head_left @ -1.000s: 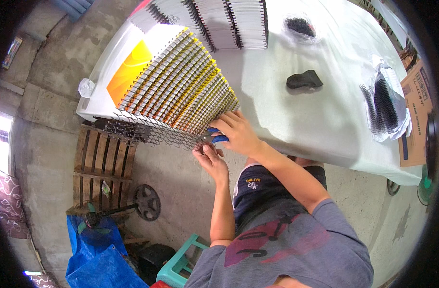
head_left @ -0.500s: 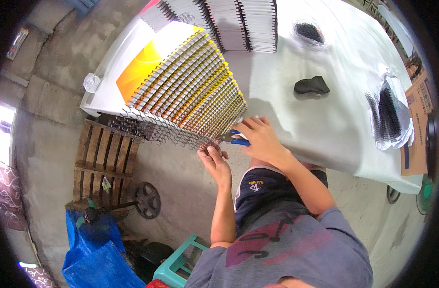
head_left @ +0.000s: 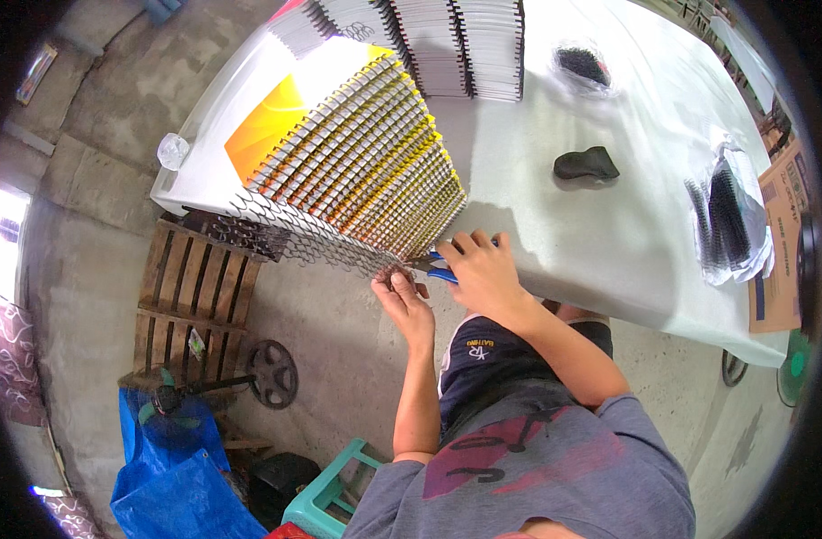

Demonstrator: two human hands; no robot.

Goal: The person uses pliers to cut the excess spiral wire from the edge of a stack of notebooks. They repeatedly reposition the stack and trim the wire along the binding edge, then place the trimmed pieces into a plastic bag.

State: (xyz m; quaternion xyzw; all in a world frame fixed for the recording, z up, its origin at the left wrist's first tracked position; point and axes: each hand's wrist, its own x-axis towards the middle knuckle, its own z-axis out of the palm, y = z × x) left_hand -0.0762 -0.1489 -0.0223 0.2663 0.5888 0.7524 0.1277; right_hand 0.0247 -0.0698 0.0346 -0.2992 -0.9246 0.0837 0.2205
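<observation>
From where I stand, the person leans over the near corner of the white-covered table (head_left: 518,189), both hands at the lower edge of a fanned stack of spiral-bound books (head_left: 361,162). The stack lies on the table's left part, yellow and orange edges showing between rows of coils, with an orange-and-white cover uppermost. Loose coil ends (head_left: 325,249) stick out past the books and overhang the table's edge in a dark, springy fringe.

The right hand (head_left: 484,271) has its fingers wrapped around the blue-handled pliers (head_left: 442,274), whose metal nose points left at the nearest coil ends. The left hand (head_left: 405,304) is just beside that nose, thumb and fingers bunched against the coil ends (whether they actually pinch one, I can't tell from here).

Farther back on the table stands another row of bound books (head_left: 492,54), black along the spines. To the right lie a dark, soft-looking lump (head_left: 586,164), a clear bag of black pieces (head_left: 583,66) and black coils in white wrapping (head_left: 727,216), near a cardboard box (head_left: 774,256).
</observation>
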